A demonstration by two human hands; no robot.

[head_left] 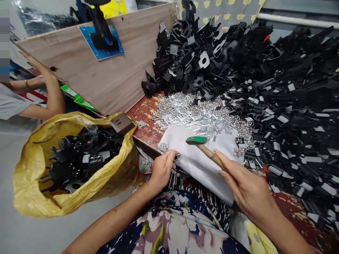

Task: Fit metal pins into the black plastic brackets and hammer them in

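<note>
My right hand (pixel 245 183) grips the wooden handle of a small hammer (pixel 197 140) with a green head. The head hovers over a white cloth (pixel 196 162) on the bench. My left hand (pixel 163 167) is closed at the bench's near edge, thumb and fingers pinching a small black clip part (pixel 177 157) with a shiny metal bit. Most of that part is hidden by the fingers. Just beyond the cloth lies a heap of silvery metal pins and springs (pixel 196 113).
Black plastic clip pieces (pixel 196 60) are piled high behind the pins, and smaller ones (pixel 286 137) spread along the right. A yellow sack (pixel 26 176) of black clips stands at left, a brown block (pixel 122 123) at its rim. Behind rises a wooden board (pixel 127 60); another person's arm (pixel 50 91) shows beyond.
</note>
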